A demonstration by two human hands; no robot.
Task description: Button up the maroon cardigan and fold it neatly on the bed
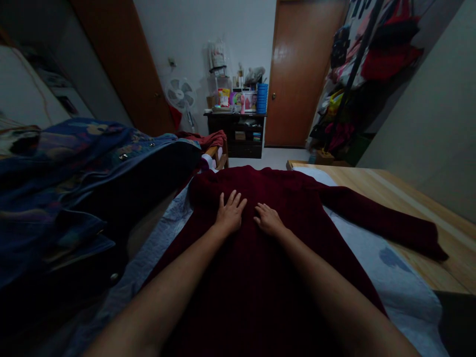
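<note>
A dark red long-sleeved garment (282, 198) lies spread in front of me, its collar end away from me. One sleeve stretches out to the right across the wooden surface; the left sleeve cannot be made out. My left hand (230, 213) rests flat on the upper part of the garment with its fingers spread. Close to its right, my right hand (268, 219) lies on the same cloth, fingers stretched forward and slightly bent. Neither hand grips the fabric. Beneath the garment is a pale blue-white cloth (383, 267) with a darker blue patch.
Denim clothing (92, 158) is heaped at the left. The pale wooden surface (401, 191) extends right toward the wall. Beyond stand a white fan (181, 94), a dark cabinet (241, 148) loaded with items, and a brown door (297, 74). Bags (390, 54) hang at the right.
</note>
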